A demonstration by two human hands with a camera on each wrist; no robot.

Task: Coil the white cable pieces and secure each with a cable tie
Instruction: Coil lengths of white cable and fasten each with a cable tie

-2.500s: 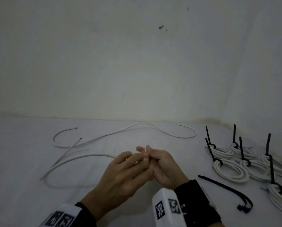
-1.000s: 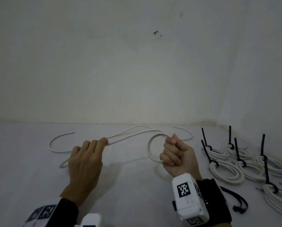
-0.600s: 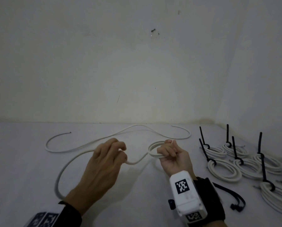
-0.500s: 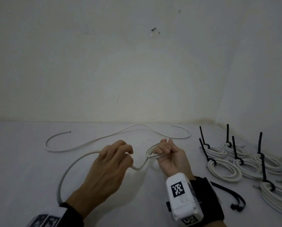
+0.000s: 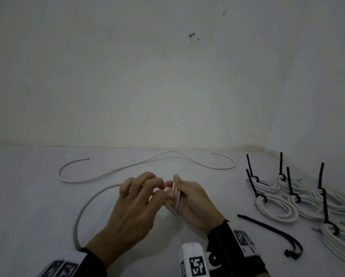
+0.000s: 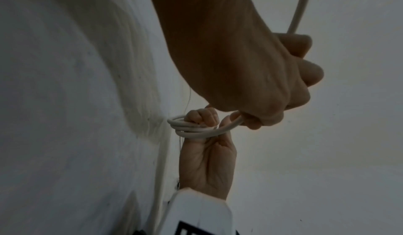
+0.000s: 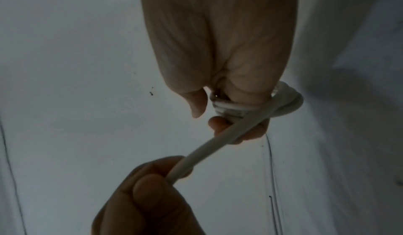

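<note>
My right hand (image 5: 189, 198) holds a small coil of white cable (image 5: 176, 196) wound round its fingers; in the left wrist view the coil (image 6: 191, 128) lies across the curled fingers, and the right wrist view shows the same coil (image 7: 281, 107). My left hand (image 5: 139, 198) pinches the free run of that cable (image 7: 196, 159) right beside the coil. The loose tail (image 5: 87, 204) curves back along the table to my left wrist. A second white cable (image 5: 147, 162) lies uncoiled farther back. A loose black cable tie (image 5: 275, 232) lies to the right.
Several finished white coils (image 5: 275, 208), each bound with an upright black tie, cluster at the right near the side wall. The white table surface (image 5: 27, 196) meets a plain back wall. A dark mark (image 5: 191, 36) sits high on that wall.
My left hand has come in from the left to meet the right hand, bringing the cable round it. The coil in the right hand has gained turns and the loose tail is shorter.
</note>
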